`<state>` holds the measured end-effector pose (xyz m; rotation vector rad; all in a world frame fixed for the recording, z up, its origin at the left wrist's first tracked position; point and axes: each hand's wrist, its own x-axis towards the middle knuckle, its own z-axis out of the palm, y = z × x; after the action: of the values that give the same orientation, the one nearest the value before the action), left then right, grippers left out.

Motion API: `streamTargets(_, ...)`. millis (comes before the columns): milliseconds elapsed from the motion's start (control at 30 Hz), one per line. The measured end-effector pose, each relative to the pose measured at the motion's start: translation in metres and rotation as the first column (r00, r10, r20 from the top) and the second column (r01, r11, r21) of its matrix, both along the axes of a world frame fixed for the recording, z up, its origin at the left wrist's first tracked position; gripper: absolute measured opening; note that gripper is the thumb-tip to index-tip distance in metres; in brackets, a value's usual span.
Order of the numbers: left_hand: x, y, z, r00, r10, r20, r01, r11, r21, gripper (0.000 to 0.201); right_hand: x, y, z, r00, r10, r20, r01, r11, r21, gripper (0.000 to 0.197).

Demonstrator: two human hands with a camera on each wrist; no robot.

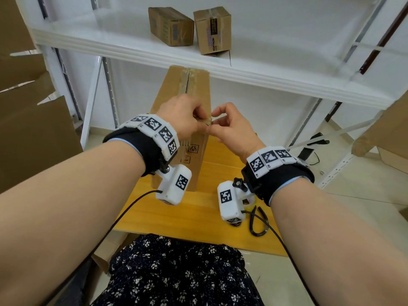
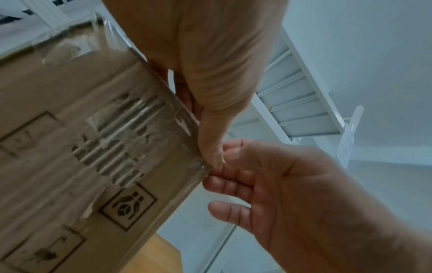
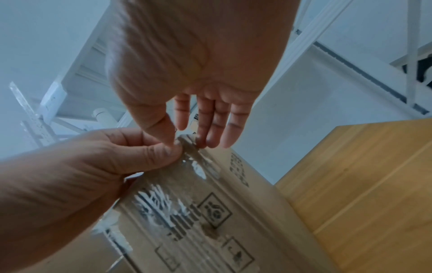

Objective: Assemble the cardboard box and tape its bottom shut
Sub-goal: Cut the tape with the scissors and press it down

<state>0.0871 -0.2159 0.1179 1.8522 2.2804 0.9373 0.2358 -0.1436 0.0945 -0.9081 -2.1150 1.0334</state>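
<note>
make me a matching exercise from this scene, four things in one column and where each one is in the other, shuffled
Things:
1. tall cardboard box
2. two small boxes
3. left hand
4. black cable loop

Places:
A. on the white shelf above
B. lying on the wooden table, near its right side
C. standing upright on the wooden table
D. at the top near corner of the tall box, touching the right hand

Pairs: 1-C, 2-A, 3-D, 4-B
</note>
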Motion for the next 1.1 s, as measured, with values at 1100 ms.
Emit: streamTargets(1100, -0.05, -0.041, 0.004, 0.935, -0.181, 0.304, 0.236, 0.959, -0.155, 0.056, -0.048, -0.017, 0.012, 0.938, -0.159, 0.308, -0.013, 0.872, 0.489, 0.023)
